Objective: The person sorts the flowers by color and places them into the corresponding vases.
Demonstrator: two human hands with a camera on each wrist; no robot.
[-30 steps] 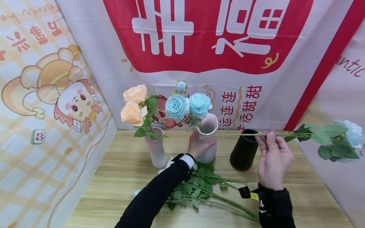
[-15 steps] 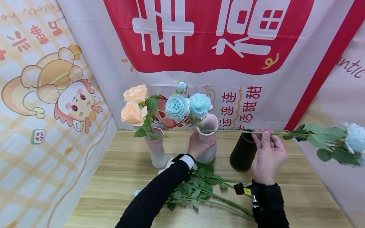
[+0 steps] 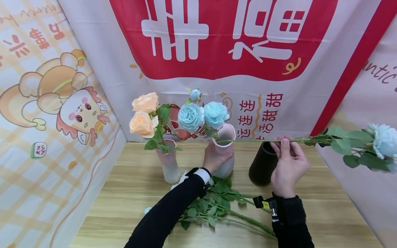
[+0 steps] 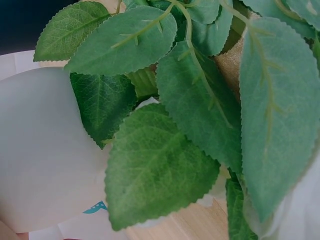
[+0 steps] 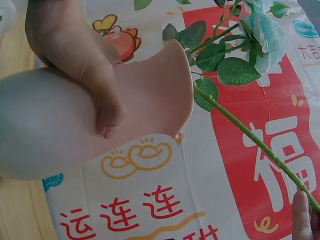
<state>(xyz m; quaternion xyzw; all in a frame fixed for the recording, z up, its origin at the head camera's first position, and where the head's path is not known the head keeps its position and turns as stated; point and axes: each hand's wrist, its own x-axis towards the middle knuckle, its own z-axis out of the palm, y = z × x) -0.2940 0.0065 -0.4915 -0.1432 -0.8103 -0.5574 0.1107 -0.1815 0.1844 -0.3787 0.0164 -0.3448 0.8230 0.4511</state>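
My left hand (image 3: 216, 156) grips the neck of a pink-and-grey vase (image 3: 225, 167), which holds light-blue flowers (image 3: 203, 115). My right hand (image 3: 289, 168) pinches the green stem (image 3: 248, 140) of another pale-blue flower (image 3: 384, 143), held level with its bloom far to the right. The bare stem end lies at the vase's mouth. In the right wrist view, the stem (image 5: 260, 142) reaches the flared vase rim (image 5: 186, 85), and a fingertip (image 5: 301, 215) of my right hand touches it. Green leaves (image 4: 160, 165) fill most of the left wrist view, beside the pale vase (image 4: 45, 150).
A slim pink-white vase (image 3: 169, 165) with peach roses (image 3: 143, 117) stands at left. Right of my left hand is a black vase (image 3: 263, 165), partly behind the right hand. Leafy stems (image 3: 220, 206) lie on the wooden table (image 3: 114, 196) under my left forearm. Printed cloth (image 3: 304, 113) hangs behind.
My right hand has moved left and slightly up with the flower. The stem end has shifted from below the vase's rim to its mouth. The left hand keeps its grip.
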